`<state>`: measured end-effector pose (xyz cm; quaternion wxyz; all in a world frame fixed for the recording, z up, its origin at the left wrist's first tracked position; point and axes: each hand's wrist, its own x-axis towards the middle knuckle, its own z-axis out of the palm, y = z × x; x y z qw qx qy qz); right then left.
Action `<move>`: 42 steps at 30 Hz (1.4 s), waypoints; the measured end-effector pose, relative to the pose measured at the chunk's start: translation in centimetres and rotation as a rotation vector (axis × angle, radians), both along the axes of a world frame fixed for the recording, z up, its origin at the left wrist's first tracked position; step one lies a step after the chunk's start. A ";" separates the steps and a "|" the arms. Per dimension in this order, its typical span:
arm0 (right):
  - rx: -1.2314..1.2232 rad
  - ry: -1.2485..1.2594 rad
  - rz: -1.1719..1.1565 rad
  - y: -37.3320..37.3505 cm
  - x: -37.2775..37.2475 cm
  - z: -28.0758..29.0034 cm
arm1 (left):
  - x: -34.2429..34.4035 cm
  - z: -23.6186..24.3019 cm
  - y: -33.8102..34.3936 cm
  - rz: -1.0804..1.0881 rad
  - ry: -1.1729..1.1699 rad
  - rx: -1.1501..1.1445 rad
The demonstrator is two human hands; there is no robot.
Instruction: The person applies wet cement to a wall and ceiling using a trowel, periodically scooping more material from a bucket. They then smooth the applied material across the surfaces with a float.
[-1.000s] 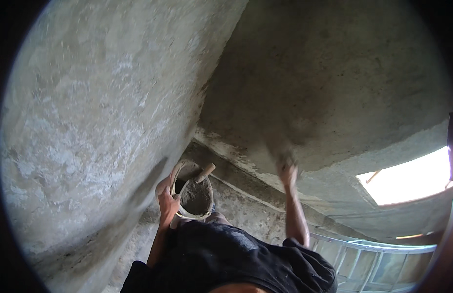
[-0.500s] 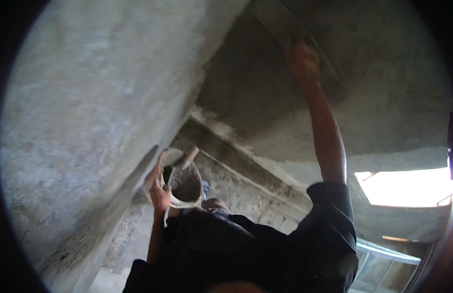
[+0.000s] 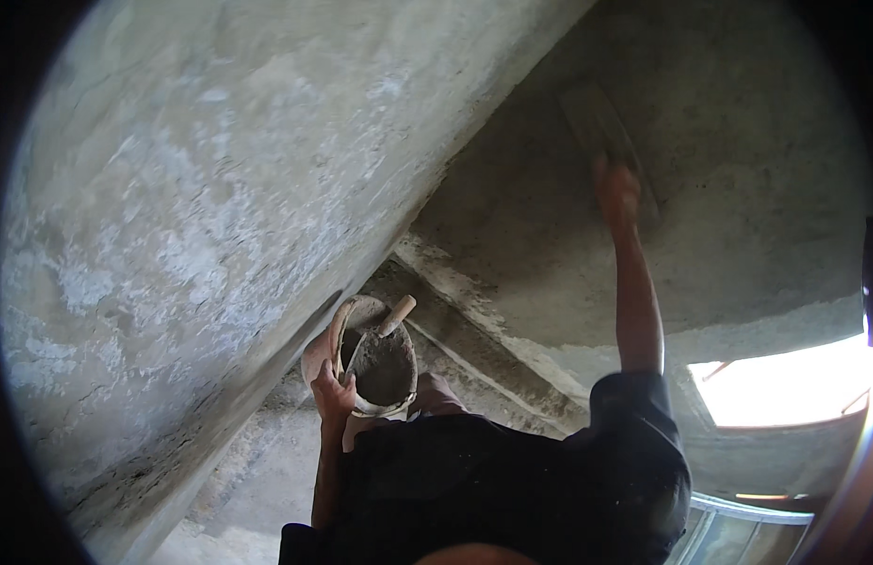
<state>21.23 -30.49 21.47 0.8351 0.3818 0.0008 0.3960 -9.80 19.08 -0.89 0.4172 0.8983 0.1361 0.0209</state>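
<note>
My left hand (image 3: 334,392) grips the near rim of a mortar-crusted bucket (image 3: 316,358), held close to my body. Inside it is grey mortar (image 3: 384,369), and the wooden handle of a hand tool (image 3: 397,315) rests over the far rim; the tool's blade is not clear. With my arm stretched up and forward, my right hand (image 3: 619,196) is closed round a long, flat plastering float (image 3: 587,115). The float lies against the dark, damp-looking plastered surface (image 3: 512,188). Motion blurs the hand and the float somewhat.
A rough, pale-patched wall (image 3: 201,207) slopes along my left, close to the bucket. A rough ledge (image 3: 493,353) runs below the plastered surface. To the right is a bright opening (image 3: 785,381), with a framed glass panel (image 3: 738,532) beneath it.
My right hand and the float have come down and slightly to the right across the surface. The bucket and left hand appear a little further right as the view shifts.
</note>
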 end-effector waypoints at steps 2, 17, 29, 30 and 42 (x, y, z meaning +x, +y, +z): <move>0.852 0.198 0.221 8.0 3.2 1.1 | -0.7 -0.3 0.6 0.010 0.099 -0.024; 2.425 0.223 -0.120 -5.2 -36.5 -22.6 | -4.9 0.7 4.1 0.108 -0.011 0.026; 2.986 -0.149 -0.831 6.6 -59.3 -30.5 | -5.0 -3.3 3.6 0.048 0.153 0.040; 2.972 -0.198 -0.764 5.9 -59.3 -31.0 | -5.2 -2.8 3.2 0.042 0.189 0.051; 3.286 0.300 -0.421 -3.8 -50.8 -35.4 | -7.3 2.4 -7.8 0.170 0.245 0.101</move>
